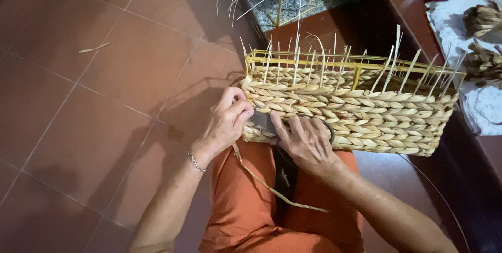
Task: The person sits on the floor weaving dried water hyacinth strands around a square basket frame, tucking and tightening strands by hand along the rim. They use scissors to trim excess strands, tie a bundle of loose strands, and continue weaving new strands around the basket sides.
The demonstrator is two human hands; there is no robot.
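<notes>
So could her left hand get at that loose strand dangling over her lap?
Probably yes: the left hand sits at the basket's corner where the loose strand begins, nothing between.

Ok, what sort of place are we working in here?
Probably a home or small basket-weaving workshop, worked at floor level: a red tiled floor, a half-woven basket on a yellow frame under both hands, and bundles of dried fibre on a cloth.

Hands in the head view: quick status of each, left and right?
Left hand: fingers curled shut, pinching a dry straw strand at the woven basket corner.
Right hand: resting on dark scissors against the basket; grip cannot be told.
</notes>
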